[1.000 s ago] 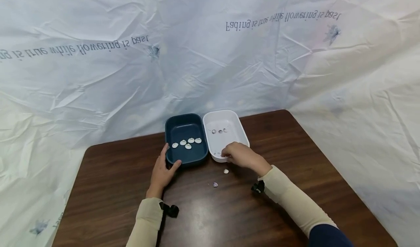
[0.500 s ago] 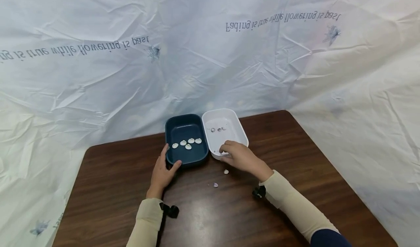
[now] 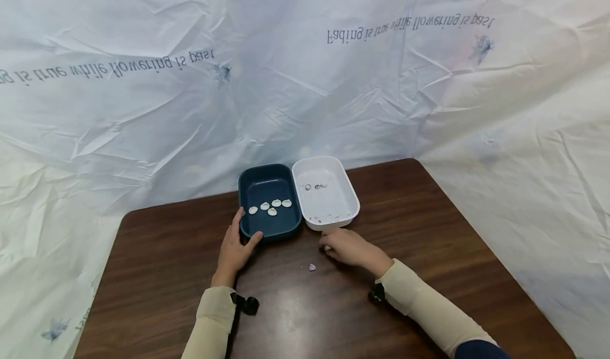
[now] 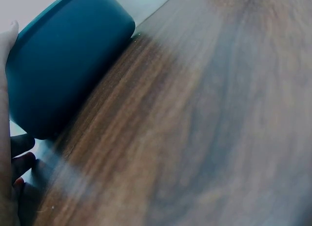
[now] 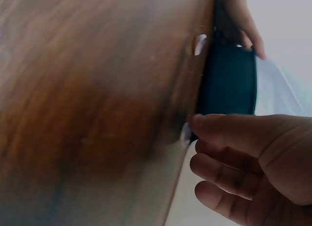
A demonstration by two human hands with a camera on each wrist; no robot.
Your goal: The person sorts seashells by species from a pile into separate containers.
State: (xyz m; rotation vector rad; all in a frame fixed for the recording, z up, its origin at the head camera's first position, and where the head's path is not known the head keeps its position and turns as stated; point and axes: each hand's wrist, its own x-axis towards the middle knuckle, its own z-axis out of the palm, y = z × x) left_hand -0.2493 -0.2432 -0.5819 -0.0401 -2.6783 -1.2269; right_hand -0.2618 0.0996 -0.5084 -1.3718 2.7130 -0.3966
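My left hand (image 3: 234, 253) rests against the near left corner of a dark blue box (image 3: 267, 230), thumb at the front rim and fingers straight along the side. Several white seashells (image 3: 272, 211) lie inside that box. Just in front of the white box (image 3: 333, 197), my right hand (image 3: 351, 248) pinches a small white seashell (image 5: 185, 134) at the table top, thumb and curled fingers at its edge. The index finger is mostly hidden behind the thumb in the right wrist view. Another small shell (image 3: 312, 267), whitish purple, lies nearer on the table.
Both boxes stand side by side at the back of the brown wooden table (image 3: 167, 274). Small round shells (image 3: 307, 187) sit far back in the white box, with little pieces by its near wall. A printed white sheet (image 3: 286, 83) hangs behind the table.
My right hand has come away from the white box's near edge, down to the shell on the table. The white box has shifted slightly back. The left hand stays put.
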